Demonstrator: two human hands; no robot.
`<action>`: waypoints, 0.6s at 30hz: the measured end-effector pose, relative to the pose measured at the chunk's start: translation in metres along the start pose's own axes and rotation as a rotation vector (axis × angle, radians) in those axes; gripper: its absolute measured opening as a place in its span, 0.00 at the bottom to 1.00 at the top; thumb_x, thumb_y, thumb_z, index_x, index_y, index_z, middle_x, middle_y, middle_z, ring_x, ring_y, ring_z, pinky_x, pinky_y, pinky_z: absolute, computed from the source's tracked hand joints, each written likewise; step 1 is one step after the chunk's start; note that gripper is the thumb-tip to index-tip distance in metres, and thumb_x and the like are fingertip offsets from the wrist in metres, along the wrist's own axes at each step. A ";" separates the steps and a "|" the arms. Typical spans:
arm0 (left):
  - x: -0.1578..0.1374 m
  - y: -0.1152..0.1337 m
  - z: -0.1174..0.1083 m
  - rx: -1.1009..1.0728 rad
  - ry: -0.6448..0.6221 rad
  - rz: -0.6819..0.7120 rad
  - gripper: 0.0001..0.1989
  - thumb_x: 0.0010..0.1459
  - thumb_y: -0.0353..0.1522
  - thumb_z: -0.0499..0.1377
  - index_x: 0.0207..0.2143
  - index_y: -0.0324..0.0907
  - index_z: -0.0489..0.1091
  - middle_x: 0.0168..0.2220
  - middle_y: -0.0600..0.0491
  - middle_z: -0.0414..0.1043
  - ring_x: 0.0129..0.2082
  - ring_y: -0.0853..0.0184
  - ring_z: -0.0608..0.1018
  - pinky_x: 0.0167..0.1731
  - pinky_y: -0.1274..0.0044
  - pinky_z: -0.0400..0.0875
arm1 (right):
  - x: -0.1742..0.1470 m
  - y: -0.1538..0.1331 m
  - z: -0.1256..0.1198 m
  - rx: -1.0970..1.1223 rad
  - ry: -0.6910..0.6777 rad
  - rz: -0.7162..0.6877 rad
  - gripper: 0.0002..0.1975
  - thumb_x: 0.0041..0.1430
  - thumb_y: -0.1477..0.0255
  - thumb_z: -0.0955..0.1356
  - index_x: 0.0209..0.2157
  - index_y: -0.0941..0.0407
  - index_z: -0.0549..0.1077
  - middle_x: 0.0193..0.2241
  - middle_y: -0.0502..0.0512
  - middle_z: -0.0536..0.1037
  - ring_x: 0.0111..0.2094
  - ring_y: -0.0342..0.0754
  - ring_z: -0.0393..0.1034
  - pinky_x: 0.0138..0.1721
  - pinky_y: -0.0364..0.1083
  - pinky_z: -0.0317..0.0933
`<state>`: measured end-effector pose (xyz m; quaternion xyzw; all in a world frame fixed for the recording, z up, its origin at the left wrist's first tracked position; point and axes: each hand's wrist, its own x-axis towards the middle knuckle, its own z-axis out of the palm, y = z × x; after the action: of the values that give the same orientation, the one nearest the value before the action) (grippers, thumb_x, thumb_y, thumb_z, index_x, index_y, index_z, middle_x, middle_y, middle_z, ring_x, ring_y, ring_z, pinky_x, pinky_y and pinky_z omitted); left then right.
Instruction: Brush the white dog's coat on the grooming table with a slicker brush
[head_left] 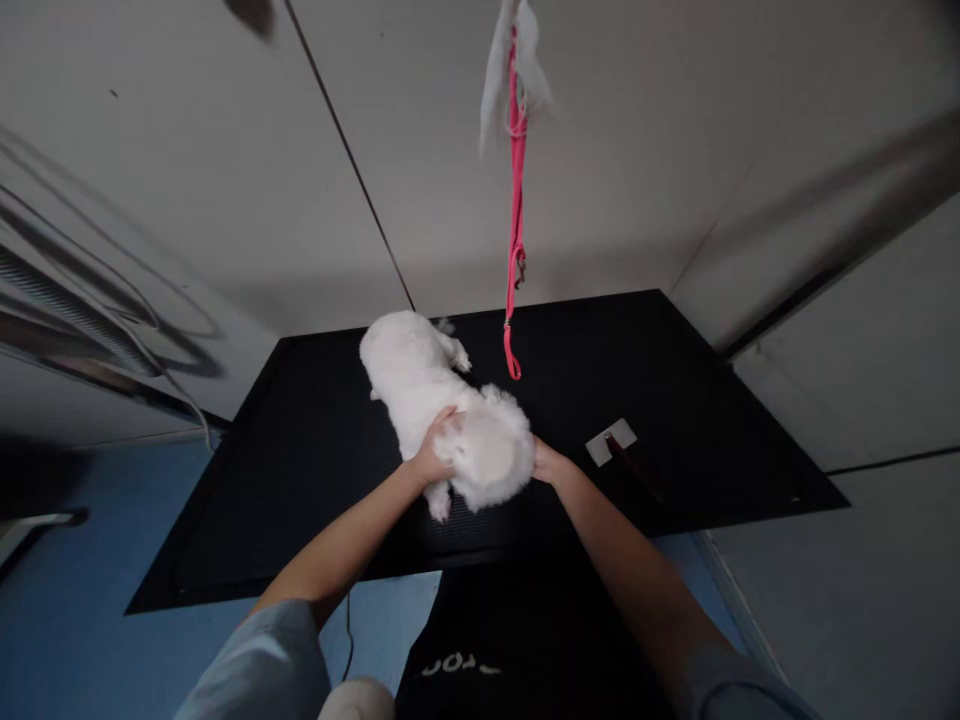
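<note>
A white dog (420, 375) with short-clipped body fur and a fluffier head lies or crouches on a black grooming table (300, 480). Its head points toward me, and one front paw rests near the table's front edge. My left hand (435, 450) grips the left side of the head and neck, thumb and fingers curved into the fur. At the opposite side of the head, my right hand (545, 462) holds on, its fingertips hidden behind the fur. A slicker brush (613, 440) lies on the table to the right of my right hand.
A pink leash (516, 200) with a metal clip and an end loop hangs from above, over the table beyond the dog. A pale wall (600, 180) stands behind. At the left are a grey ribbed hose (75, 305) and cables. The floor (67, 640) is blue.
</note>
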<state>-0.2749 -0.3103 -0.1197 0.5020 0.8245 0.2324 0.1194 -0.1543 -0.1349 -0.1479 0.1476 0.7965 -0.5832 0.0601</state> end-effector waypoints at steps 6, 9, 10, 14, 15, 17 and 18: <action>0.060 0.020 -0.013 0.105 -0.186 -0.005 0.14 0.56 0.36 0.56 0.40 0.41 0.76 0.46 0.44 0.76 0.51 0.51 0.74 0.55 0.65 0.63 | -0.053 0.016 -0.038 -0.080 0.234 0.191 0.16 0.64 0.78 0.55 0.44 0.63 0.71 0.33 0.60 0.78 0.34 0.48 0.73 0.37 0.45 0.65; 0.082 0.022 -0.008 0.173 -0.273 -0.092 0.18 0.56 0.39 0.56 0.42 0.37 0.76 0.44 0.41 0.77 0.47 0.50 0.76 0.49 0.66 0.66 | -0.081 0.003 -0.054 -0.476 0.151 0.053 0.13 0.63 0.75 0.60 0.44 0.59 0.73 0.39 0.59 0.77 0.42 0.49 0.71 0.44 0.46 0.62; 0.087 0.022 -0.006 0.172 -0.289 -0.093 0.19 0.56 0.39 0.56 0.43 0.37 0.76 0.45 0.41 0.77 0.47 0.50 0.76 0.48 0.66 0.66 | -0.087 -0.005 -0.055 -0.638 0.059 -0.026 0.12 0.63 0.74 0.61 0.43 0.58 0.74 0.40 0.59 0.77 0.43 0.49 0.70 0.45 0.46 0.62; 0.097 0.022 0.001 0.203 -0.310 -0.144 0.20 0.58 0.40 0.54 0.46 0.39 0.76 0.45 0.42 0.77 0.47 0.51 0.76 0.47 0.68 0.66 | -0.092 -0.031 -0.039 -1.070 -0.126 -0.182 0.14 0.64 0.76 0.58 0.42 0.61 0.74 0.41 0.64 0.76 0.43 0.55 0.69 0.41 0.49 0.61; 0.098 0.022 0.003 0.215 -0.313 -0.157 0.20 0.58 0.40 0.53 0.46 0.39 0.76 0.44 0.42 0.77 0.48 0.51 0.75 0.47 0.68 0.66 | -0.093 -0.034 -0.033 -1.112 -0.132 -0.188 0.14 0.64 0.77 0.58 0.41 0.62 0.74 0.41 0.65 0.75 0.43 0.56 0.69 0.40 0.49 0.62; 0.097 0.020 0.006 0.238 -0.321 -0.164 0.20 0.59 0.41 0.53 0.47 0.41 0.75 0.44 0.42 0.77 0.48 0.50 0.75 0.46 0.69 0.66 | -0.099 -0.034 -0.024 -1.124 -0.181 -0.194 0.12 0.63 0.79 0.60 0.39 0.63 0.75 0.40 0.65 0.76 0.41 0.56 0.70 0.37 0.49 0.62; 0.097 0.020 0.008 0.247 -0.322 -0.170 0.21 0.58 0.42 0.53 0.47 0.42 0.75 0.44 0.42 0.77 0.48 0.50 0.75 0.46 0.70 0.67 | -0.103 -0.033 -0.021 -1.118 -0.219 -0.199 0.12 0.62 0.80 0.60 0.39 0.63 0.75 0.39 0.65 0.76 0.39 0.55 0.71 0.36 0.48 0.63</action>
<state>-0.3015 -0.2149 -0.1128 0.4722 0.8562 0.0356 0.2064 -0.0649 -0.1413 -0.0837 -0.0435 0.9829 -0.0884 0.1556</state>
